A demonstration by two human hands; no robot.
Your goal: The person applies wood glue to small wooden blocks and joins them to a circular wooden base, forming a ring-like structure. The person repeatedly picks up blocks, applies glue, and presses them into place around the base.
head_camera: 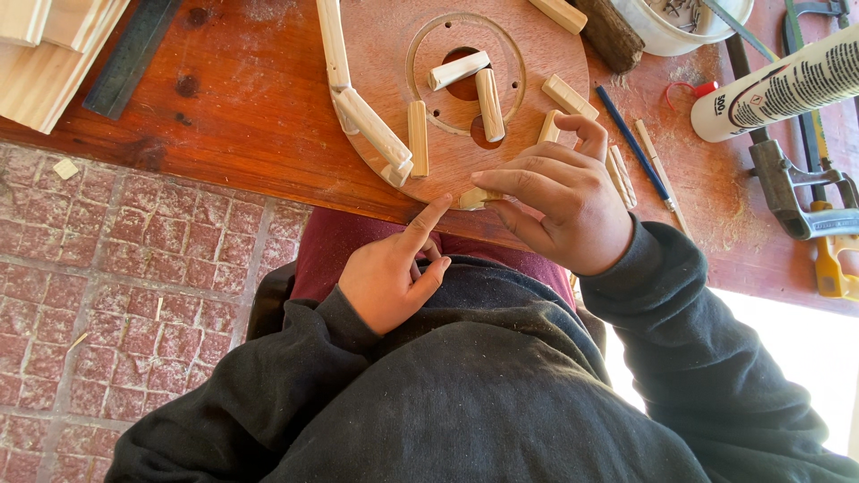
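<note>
At the near edge of the round wooden disc (385,54), a small pale wood block (474,198), pinched between thumb and fingertips of the right hand (559,210). Block lying flat on the disc's rim, right where disc meets the front edge of the red-brown workbench (242,107); long axis roughly left to right in the head view, along the rim, left end free and pointing toward the left hand, right end hidden under the fingers. Fingers of the right hand curled closed on the block, index finger arched higher, toward another short piece (549,126) standing just beyond.

Left hand (389,273) lower, over the lap, holding nothing: index finger stretched out, tip up at the bench edge just beside the block's left end, contact with the block not clear; other fingers loosely folded.

Farther up the disc, more pale sticks (418,136) lying mostly with long axes running away from the body, two glued end to end along the left rim (371,125), two more across the central ring (488,103). To the right on the bench, a blue pencil (631,143), a white glue bottle (778,89) on its side, a metal clamp (792,192). Upper left, a dark ruler (130,58) beside stacked pale boards (45,54). Below the bench, brick paving (116,268).
</note>
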